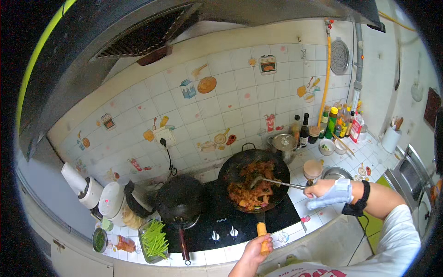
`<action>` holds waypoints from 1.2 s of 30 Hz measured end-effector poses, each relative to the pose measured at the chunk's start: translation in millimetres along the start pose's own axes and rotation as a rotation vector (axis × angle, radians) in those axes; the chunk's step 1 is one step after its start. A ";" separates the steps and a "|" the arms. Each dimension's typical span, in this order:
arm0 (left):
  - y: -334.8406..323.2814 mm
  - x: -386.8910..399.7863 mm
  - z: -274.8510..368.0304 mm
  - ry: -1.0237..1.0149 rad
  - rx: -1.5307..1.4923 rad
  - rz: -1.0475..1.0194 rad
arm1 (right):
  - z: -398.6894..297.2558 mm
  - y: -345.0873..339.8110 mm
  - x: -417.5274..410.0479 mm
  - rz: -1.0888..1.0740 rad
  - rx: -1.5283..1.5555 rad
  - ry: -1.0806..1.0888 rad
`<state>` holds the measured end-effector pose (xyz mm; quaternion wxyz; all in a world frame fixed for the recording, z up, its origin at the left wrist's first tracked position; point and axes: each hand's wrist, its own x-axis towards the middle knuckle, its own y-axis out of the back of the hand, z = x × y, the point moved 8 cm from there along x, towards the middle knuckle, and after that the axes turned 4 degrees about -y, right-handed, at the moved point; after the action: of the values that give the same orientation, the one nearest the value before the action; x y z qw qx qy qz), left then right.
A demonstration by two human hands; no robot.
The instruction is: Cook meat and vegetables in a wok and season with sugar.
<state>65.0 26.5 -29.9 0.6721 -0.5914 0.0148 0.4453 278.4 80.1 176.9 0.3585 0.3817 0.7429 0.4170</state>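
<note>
A black wok (226, 173) sits on the right side of the gas cooktop, with reddish-brown food (242, 195) spread over its bottom and far side. My left hand (257, 247) is wrapped around the wok's wooden handle (262, 229) at the front. From the right, my right hand (327, 194) grips the end of a metal spatula (285, 183). The spatula's blade rests in the food near the wok's middle. A pale blue cloth covering wraps part of the right hand, and a black band circles that wrist.
On the cooktop (221, 228) a second dark pan (180, 197) stands left, its handle (184, 244) jutting forward. Cut green stalks (154, 239) fill a glass dish beside it. A lidded pot (284, 143), bottles (304, 131), bowls (326, 147) and a steel basin (337, 173) occupy the right counter.
</note>
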 end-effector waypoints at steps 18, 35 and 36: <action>-15.5 -4.8 -0.6 0.023 -0.008 0.002 | 21.8 -46.9 9.4 -0.042 -0.038 -0.024; -9.0 -6.5 1.6 -0.014 -0.009 -0.017 | 25.9 -41.4 -38.1 -0.186 0.489 -0.085; -7.6 -5.5 2.7 -0.018 -0.007 -0.012 | 22.9 -54.0 -28.8 -0.232 0.456 -0.143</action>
<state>65.0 26.2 -20.1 0.6727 -0.5898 0.0034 0.4467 296.4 43.6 125.8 0.3604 0.3933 0.8292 0.1669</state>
